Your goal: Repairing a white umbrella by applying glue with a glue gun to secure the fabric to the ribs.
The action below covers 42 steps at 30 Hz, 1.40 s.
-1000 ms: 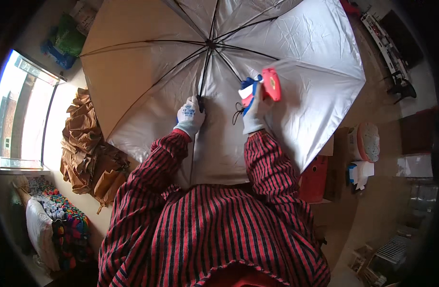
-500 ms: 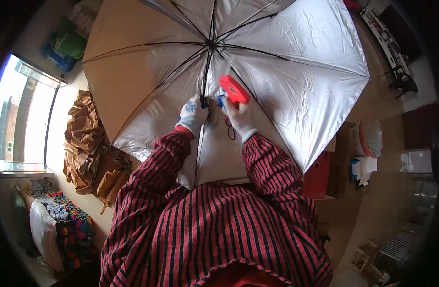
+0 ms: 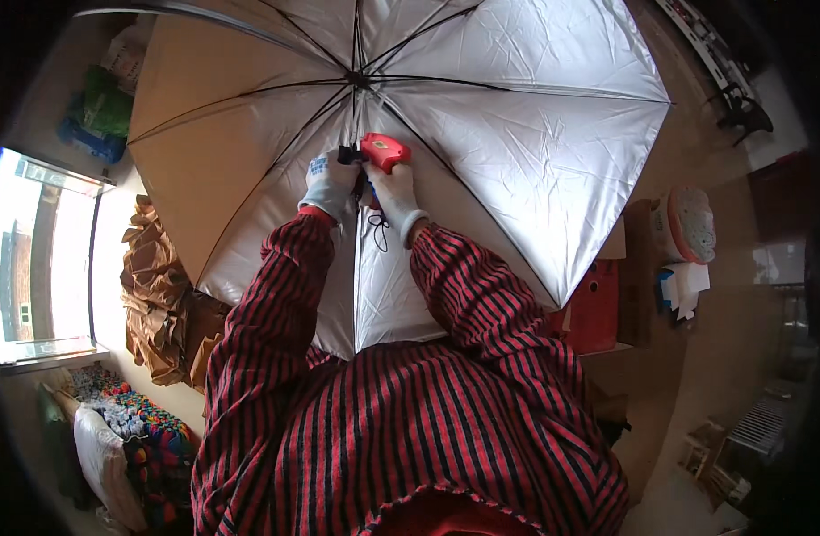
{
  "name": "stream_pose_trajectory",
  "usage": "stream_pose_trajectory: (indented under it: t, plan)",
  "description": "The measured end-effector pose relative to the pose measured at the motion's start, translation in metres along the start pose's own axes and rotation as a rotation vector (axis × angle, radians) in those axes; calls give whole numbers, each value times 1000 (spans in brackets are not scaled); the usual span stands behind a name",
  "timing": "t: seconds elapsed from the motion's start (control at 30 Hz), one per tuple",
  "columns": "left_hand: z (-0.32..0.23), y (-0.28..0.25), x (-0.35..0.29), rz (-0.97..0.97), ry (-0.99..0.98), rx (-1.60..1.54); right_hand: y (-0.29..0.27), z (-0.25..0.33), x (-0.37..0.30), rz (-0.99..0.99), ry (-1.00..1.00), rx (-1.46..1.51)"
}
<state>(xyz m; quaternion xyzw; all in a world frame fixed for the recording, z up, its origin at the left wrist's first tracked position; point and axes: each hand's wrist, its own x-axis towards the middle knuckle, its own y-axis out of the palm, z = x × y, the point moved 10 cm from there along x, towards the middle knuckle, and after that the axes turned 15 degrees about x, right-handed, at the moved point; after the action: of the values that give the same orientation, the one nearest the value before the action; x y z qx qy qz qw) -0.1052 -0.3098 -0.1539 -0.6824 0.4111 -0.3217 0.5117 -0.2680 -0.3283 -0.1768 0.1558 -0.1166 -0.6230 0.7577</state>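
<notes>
An open umbrella point(image 3: 526, 143) with a silvery lining and dark ribs spreads in front of me, its underside facing me. My left hand point(image 3: 330, 186), in a white glove, is closed round the umbrella's shaft near a small black part point(image 3: 349, 154). A gloved right hand point(image 3: 394, 189) of mine grips a red handheld tool point(image 3: 385, 150) with a blue part; its exact kind I cannot make out. The tool's red end is right beside the black part, and whether they touch I cannot tell. A thin dark cord loop point(image 3: 380, 234) dangles below my right hand.
Crumpled brown paper point(image 3: 155, 295) is heaped at left by a bright window point(image 3: 48, 259). Colourful bundled goods point(image 3: 151, 447) stand at lower left. Beyond the umbrella's right edge are a red box point(image 3: 593, 308) and a round-ended container point(image 3: 691, 225). Green and blue bags point(image 3: 106, 103) lie far left.
My right hand has brought the red tool leftward, up against my left hand's side and the black part. The view has shifted, and the umbrella appears a little farther left.
</notes>
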Motion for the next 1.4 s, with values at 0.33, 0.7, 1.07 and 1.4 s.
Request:
stream_pose_trajectory:
  t: [0.33,0.7,1.07,1.4]
  plan:
    - [21,30,5,28,-64,-250,-10,-25,6,-12,116,-340]
    - [14,21,3,-39,-98,-214,-13,-39,7,83,223,-164]
    - [18,34,3,147,-166,-380,9,-63,16,652,702,882]
    - [4,27,2,137,-105,-434,-14,-38,31,911,-34,-61]
